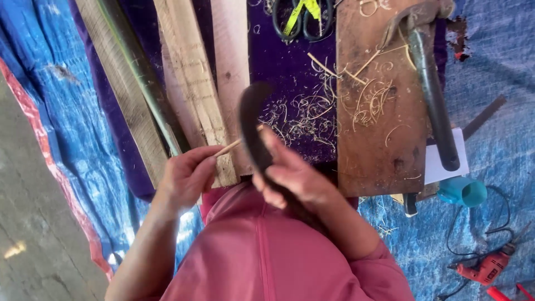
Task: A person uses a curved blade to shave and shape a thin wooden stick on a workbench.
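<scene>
While the left hand [186, 175] pinches a thin stick [237, 143], the right hand [290, 173] (fingers wrapped) grips a curved knife [251, 120].

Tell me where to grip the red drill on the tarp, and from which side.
Grip the drill by its handle, coming from above. It lies flat on the blue tarp with its nose pointing right and its cord looping off behind, so the middle is probably the clearest part.
</scene>
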